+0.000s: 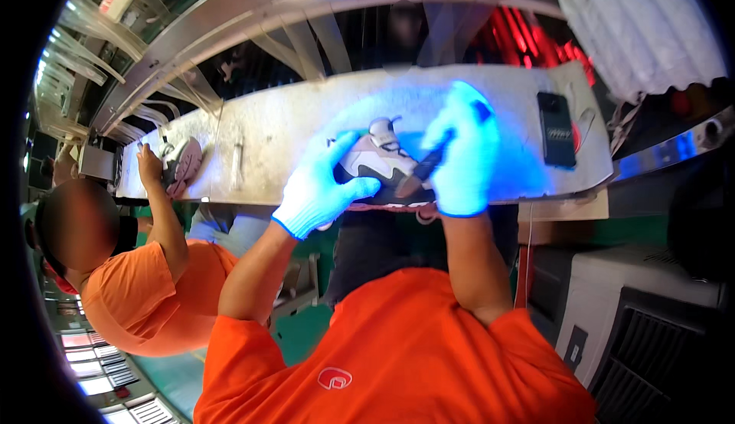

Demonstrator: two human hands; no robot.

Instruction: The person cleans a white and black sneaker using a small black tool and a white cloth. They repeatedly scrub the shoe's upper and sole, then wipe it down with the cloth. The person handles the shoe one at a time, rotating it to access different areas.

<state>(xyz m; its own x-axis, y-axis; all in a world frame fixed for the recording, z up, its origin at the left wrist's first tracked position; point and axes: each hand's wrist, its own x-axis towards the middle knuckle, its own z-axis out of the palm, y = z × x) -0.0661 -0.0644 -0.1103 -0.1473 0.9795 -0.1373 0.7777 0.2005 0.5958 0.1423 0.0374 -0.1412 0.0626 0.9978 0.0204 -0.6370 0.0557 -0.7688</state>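
A grey, white and black sports shoe (374, 161) lies on its side on the pale worktable, its toe end toward my right hand. My left hand (318, 187), in a white glove glowing blue under the light, grips the shoe's left end with thumb and fingers apart around it. My right hand (465, 152), gloved the same way and slightly blurred, is closed on a dark-handled brush (430, 165). The brush's brownish tip meets the shoe's right end. The shoe's far side and part of its sole edge are hidden by my hands.
A dark phone (557, 129) lies right on the worktable (268, 129). To the left, a co-worker in an orange shirt (164, 294) holds another shoe (182, 165). A metal rail and conveyor run behind. A white ribbed duct (639, 26) hangs at upper right, above a grey machine (612, 309).
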